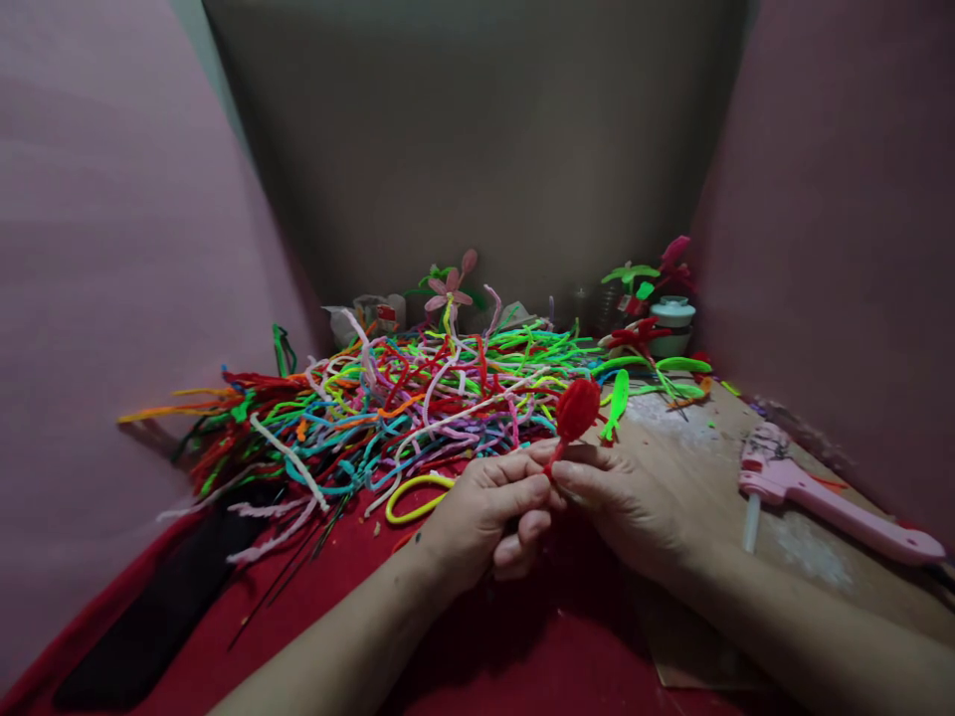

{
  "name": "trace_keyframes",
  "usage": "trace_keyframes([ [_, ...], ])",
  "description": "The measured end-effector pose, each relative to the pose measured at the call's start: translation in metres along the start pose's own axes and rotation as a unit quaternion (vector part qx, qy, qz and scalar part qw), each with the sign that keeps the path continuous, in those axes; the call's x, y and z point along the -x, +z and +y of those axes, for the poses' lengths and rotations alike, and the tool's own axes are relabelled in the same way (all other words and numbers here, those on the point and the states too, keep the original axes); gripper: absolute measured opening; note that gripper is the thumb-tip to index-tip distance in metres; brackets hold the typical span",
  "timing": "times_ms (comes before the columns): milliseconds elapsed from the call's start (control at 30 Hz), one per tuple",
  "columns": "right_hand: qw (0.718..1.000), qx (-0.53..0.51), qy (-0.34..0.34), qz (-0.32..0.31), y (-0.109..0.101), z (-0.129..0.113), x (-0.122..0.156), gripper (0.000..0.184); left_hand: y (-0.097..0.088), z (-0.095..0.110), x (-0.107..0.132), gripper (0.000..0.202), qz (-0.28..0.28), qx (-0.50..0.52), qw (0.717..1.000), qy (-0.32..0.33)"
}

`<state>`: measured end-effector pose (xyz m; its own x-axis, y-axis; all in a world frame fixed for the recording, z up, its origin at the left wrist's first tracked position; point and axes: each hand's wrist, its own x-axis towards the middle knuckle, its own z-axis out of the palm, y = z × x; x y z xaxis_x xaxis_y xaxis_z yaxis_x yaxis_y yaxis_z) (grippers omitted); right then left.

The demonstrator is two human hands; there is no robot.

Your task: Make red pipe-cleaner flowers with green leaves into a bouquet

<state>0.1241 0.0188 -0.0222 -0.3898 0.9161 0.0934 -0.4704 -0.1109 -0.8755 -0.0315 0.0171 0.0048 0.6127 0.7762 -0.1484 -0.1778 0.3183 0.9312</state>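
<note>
A red pipe-cleaner petal [577, 409] stands upright just in front of me, its thin stem pinched between both hands. My left hand [488, 517] is curled, thumb and fingers closed on the stem from the left. My right hand [623, 502] meets it from the right, fingertips also pressed on the stem. Behind them spreads a big heap of coloured pipe cleaners [388, 408]. A yellow loop [418, 497] lies just left of my left hand.
A pink glue gun [821, 497] lies on brown cardboard [693, 438] at the right. Finished pipe-cleaner flowers [452, 283] and a small white jar [671, 323] stand at the back. Pink walls close in on both sides. A red cloth [358, 607] covers the near surface, with a black flat object [149, 626] at the left.
</note>
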Motion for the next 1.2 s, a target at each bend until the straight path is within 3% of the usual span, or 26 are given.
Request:
trace_keyframes([
  [100,1.000,0.004,-0.014,0.004,0.001,-0.002,0.000,0.008,-0.004,-0.002,-0.002,0.018,-0.053,0.059,0.997,-0.023],
  [167,1.000,-0.001,-0.012,0.012,0.001,-0.001,0.000,0.007,-0.003,-0.003,-0.003,0.020,-0.046,0.040,0.998,-0.019],
  [233,1.000,-0.009,-0.003,0.019,0.000,0.000,-0.002,0.007,0.000,-0.003,-0.004,0.023,0.005,-0.044,0.999,0.004],
  [300,0.999,-0.013,-0.005,0.029,-0.001,0.001,-0.003,0.010,0.004,-0.004,-0.003,0.025,0.089,-0.177,0.978,0.066],
  [333,0.999,-0.014,-0.006,0.035,-0.002,0.002,-0.004,0.012,0.005,-0.006,-0.003,0.023,0.131,-0.253,0.951,0.116],
  [400,0.999,-0.010,-0.013,0.048,-0.002,0.002,-0.004,0.013,0.005,-0.010,-0.002,0.020,0.186,-0.401,0.869,0.223],
  [500,0.998,0.006,-0.016,0.065,0.000,0.000,-0.004,0.009,0.001,-0.019,-0.002,0.018,0.196,-0.566,0.734,0.320],
  [567,0.997,0.019,-0.017,0.069,0.002,-0.002,-0.003,0.006,0.000,-0.021,-0.001,0.017,0.201,-0.605,0.694,0.335],
  [600,0.997,0.024,-0.015,0.067,0.003,-0.003,-0.003,0.005,0.000,-0.021,-0.001,0.017,0.206,-0.602,0.695,0.335],
  [667,0.997,0.041,-0.013,0.057,0.004,-0.006,-0.002,0.003,0.003,-0.018,0.000,0.015,0.217,-0.566,0.730,0.314],
  [800,0.996,0.071,-0.016,0.049,0.004,-0.008,-0.002,0.007,0.011,-0.010,0.002,0.018,0.214,-0.421,0.852,0.227],
  [900,0.997,0.070,-0.012,0.037,0.002,-0.008,-0.002,0.008,0.016,-0.006,0.003,0.021,0.193,-0.289,0.921,0.174],
  [1033,0.996,0.078,-0.022,0.030,-0.001,-0.006,-0.004,0.012,0.019,0.000,0.002,0.023,0.163,-0.157,0.967,0.115],
  [1200,0.997,0.077,-0.017,0.015,-0.002,-0.006,-0.005,0.021,0.017,0.003,0.003,0.023,0.106,-0.057,0.990,0.067],
])
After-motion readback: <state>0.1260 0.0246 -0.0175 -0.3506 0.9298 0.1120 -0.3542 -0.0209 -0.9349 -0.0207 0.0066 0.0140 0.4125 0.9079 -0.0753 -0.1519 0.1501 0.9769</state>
